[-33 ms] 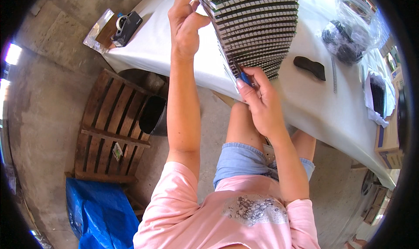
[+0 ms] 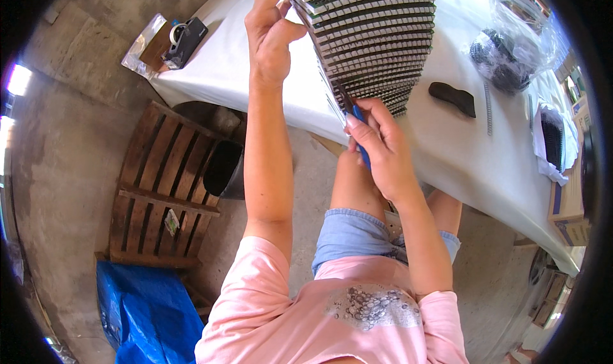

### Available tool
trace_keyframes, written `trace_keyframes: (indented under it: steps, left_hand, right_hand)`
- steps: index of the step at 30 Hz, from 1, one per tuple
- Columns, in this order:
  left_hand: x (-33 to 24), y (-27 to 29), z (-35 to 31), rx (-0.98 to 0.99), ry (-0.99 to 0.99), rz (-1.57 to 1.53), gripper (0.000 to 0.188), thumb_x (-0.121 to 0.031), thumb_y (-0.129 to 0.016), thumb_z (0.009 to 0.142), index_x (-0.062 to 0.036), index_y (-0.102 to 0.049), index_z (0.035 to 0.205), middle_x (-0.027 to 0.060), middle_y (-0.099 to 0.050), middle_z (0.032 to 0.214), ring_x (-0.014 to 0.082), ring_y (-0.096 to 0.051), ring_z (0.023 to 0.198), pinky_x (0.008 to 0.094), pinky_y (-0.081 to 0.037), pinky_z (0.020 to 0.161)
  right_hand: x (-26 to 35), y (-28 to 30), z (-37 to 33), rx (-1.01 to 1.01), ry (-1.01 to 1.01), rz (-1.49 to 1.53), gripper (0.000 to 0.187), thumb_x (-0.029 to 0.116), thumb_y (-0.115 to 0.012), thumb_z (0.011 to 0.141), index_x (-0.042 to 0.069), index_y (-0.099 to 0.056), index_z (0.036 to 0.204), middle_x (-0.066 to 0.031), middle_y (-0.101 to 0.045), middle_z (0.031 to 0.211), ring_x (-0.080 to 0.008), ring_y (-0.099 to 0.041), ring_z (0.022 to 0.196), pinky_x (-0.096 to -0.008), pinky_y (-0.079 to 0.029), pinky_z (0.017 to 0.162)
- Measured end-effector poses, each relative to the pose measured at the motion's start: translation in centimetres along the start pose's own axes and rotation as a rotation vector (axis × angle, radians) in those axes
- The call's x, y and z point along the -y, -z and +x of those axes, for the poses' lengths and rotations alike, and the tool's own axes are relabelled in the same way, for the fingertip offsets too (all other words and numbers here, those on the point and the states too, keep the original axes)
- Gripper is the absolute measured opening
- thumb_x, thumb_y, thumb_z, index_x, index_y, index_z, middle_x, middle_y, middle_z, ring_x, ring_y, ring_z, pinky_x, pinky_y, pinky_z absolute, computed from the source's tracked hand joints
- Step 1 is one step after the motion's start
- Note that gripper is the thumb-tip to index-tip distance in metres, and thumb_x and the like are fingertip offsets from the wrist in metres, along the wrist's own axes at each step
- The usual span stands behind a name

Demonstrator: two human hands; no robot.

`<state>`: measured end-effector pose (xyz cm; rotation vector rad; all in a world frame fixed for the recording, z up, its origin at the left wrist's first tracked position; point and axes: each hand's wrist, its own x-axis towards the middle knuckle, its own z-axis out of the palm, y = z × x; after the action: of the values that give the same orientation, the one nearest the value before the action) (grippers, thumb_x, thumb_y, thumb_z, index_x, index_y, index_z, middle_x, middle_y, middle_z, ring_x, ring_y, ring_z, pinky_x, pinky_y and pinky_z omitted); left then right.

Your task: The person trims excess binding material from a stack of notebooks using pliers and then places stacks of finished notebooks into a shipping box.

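Note:
My left hand (image 2: 271, 35) is raised at the top of the view, closed on the upper left edge of a black mesh sheet (image 2: 377, 32). Its fingertips are partly out of view. The sheet is tilted, with many dark ribs and pale gaps showing between them. Down at its lower left edge, my right hand (image 2: 382, 150) grips a scissors-like tool with blue handles (image 2: 363, 150). The tool's narrow dark blades (image 2: 345, 98) lie against the sheet's edge; whether they cut into it I cannot make out.
On the white-covered table (image 2: 447, 144) lie a black curved piece (image 2: 453, 99), thin strips (image 2: 489, 108), a clear bag with black contents (image 2: 501, 60) and a tape dispenser (image 2: 186, 43). A wooden slatted pallet (image 2: 167, 185), a black bin (image 2: 234, 172) and a blue tarp (image 2: 147, 306) are at left.
More of the tool's blue handles shows below my right fingers, and they appear spread wider. My left hand and the mesh sheet have hardly moved.

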<state>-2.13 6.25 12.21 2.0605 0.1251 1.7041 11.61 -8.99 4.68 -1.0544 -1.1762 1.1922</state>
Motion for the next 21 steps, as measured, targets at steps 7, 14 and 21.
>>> trace_keyframes:
  steps: [7,14,21]
  left_hand:
    - [-1.4,-1.0,0.4,-0.036,0.11,0.031,0.058,-0.034,-0.058,0.069,0.0049,-0.056,0.112,0.014,-0.049,0.12,0.0256,-0.043,0.118,0.0379,-0.031,0.101]
    - [-0.1,-0.3,0.2,-0.026,0.032,0.045,0.069,-0.053,-0.06,0.074,0.003,-0.056,0.114,0.0136,-0.049,0.119,0.0246,-0.044,0.117,0.0384,-0.032,0.1]
    - [0.2,0.0,0.2,-0.015,-0.001,0.022,0.066,-0.05,-0.06,0.076,0.0035,-0.055,0.114,0.0133,-0.048,0.121,0.0239,-0.044,0.116,0.0374,-0.033,0.099]
  right_hand:
    - [-1.8,0.3,-0.2,-0.448,0.63,-1.027,0.037,0.023,-0.062,0.08,0.016,-0.055,0.116,-0.0068,-0.051,0.1,-0.023,-0.053,0.086,-0.0408,-0.039,0.08]
    - [-1.6,0.6,-0.2,-0.423,0.666,-1.153,0.04,0.021,-0.065,0.078,0.018,-0.057,0.117,-0.0072,-0.051,0.108,-0.023,-0.05,0.098,-0.0406,-0.033,0.089]
    - [-2.0,0.2,0.2,-0.366,0.646,-0.993,0.033,0.022,-0.063,0.078,0.015,-0.059,0.111,-0.0058,-0.055,0.093,-0.0237,-0.055,0.079,-0.034,-0.044,0.071]
